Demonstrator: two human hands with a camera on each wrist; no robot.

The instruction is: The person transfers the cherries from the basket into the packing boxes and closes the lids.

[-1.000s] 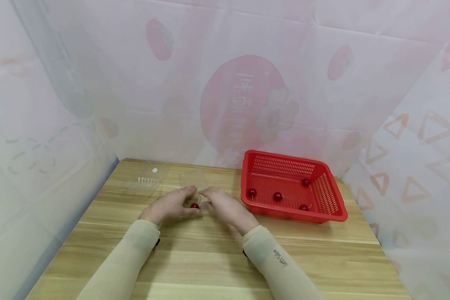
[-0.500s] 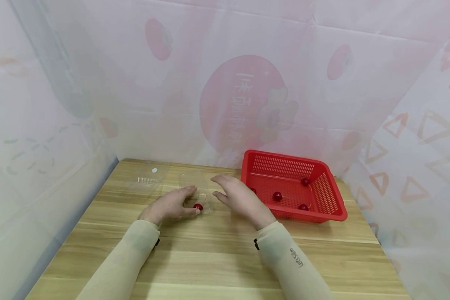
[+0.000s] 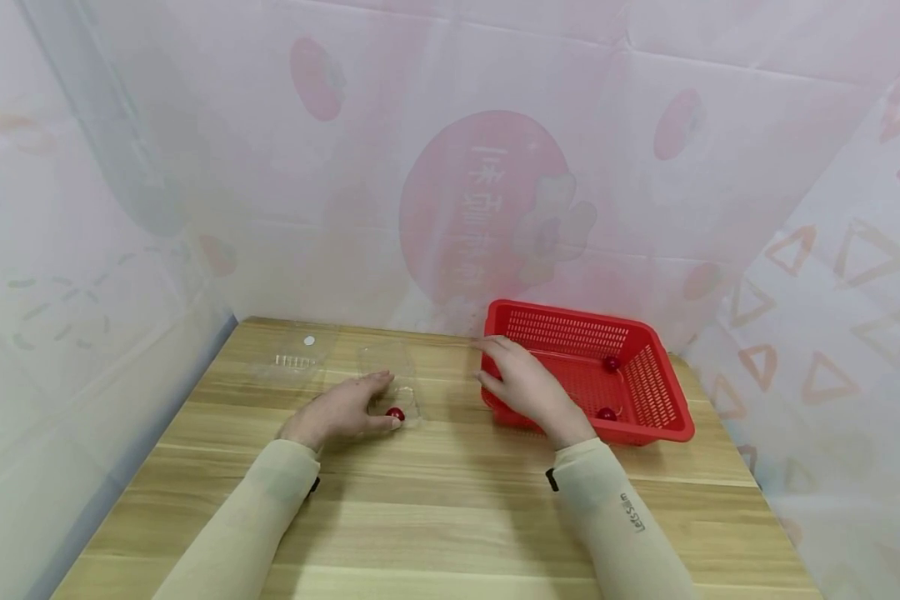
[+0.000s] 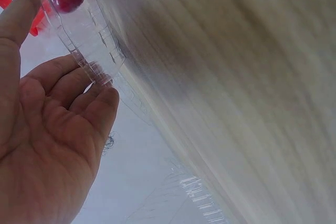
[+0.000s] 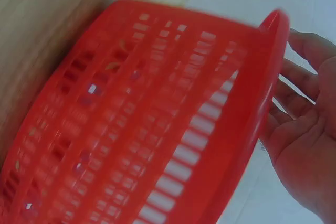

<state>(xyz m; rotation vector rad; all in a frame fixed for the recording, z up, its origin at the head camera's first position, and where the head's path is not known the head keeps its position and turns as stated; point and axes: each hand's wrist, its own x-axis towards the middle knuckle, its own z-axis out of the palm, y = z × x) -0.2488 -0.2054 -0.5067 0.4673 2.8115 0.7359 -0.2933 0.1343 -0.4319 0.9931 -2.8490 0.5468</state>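
Head view: the left hand (image 3: pixel 342 408) holds a clear box (image 3: pixel 411 408) on the counter (image 3: pixel 420 517), its thumb on the near side and its fingers on the far side. Inside the box, just beside the thumb, sits a cherry (image 3: pixel 395 413), and a clear lid (image 3: pixel 387 357) stands open on the far side. The right hand (image 3: pixel 528 383) is over the left end of the red basket (image 3: pixel 648 433), fingers and thumb apart and nothing seen between them. In the basket, toward the right, a far cherry (image 3: pixel 611 364) and a near cherry (image 3: pixel 606 415) show; the hand covers part of the floor there. A second clear box (image 3: pixel 296 350) with a white sticker (image 3: pixel 309 341) lies at the far left

Left wrist view: this shows what the head view hides, the palm and the undersides of the fingers, with bent fingertips touching the box rim at one end and the thumb at the other, close to the cherry. Ridges of the second box appear at the bottom

Right wrist view: the basket's slotted wall fills most of it, with blurred dark shapes and pale stems behind the slots. The spread fingers are partly behind the rim; whether they touch it, I cannot tell
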